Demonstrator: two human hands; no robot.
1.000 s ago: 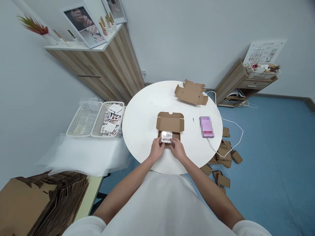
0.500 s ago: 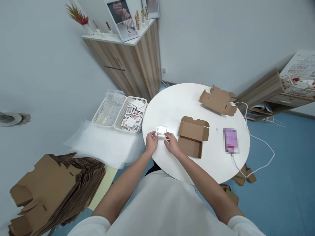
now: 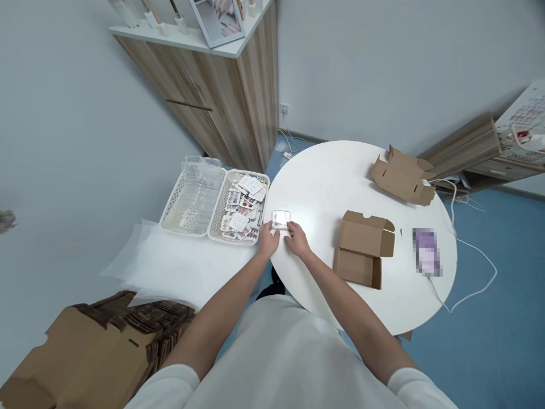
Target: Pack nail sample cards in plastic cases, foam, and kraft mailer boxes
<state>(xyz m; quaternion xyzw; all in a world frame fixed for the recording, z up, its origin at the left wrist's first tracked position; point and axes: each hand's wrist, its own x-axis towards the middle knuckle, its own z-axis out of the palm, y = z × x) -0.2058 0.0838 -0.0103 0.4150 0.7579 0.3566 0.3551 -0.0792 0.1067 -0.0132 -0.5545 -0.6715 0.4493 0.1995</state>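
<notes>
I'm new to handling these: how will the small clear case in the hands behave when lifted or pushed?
The small clear case looks like thin plastic, so probably light and fairly stiff. Flat, so unlikely to roll. Glossy on the smooth white table, it may slide easily; left hand and right hand both pinch it.

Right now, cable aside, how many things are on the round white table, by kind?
Cardboard boxes: 2
Clear case, in the grip of left hand and right hand: 1
Purple phone: 1
Total: 4
</notes>
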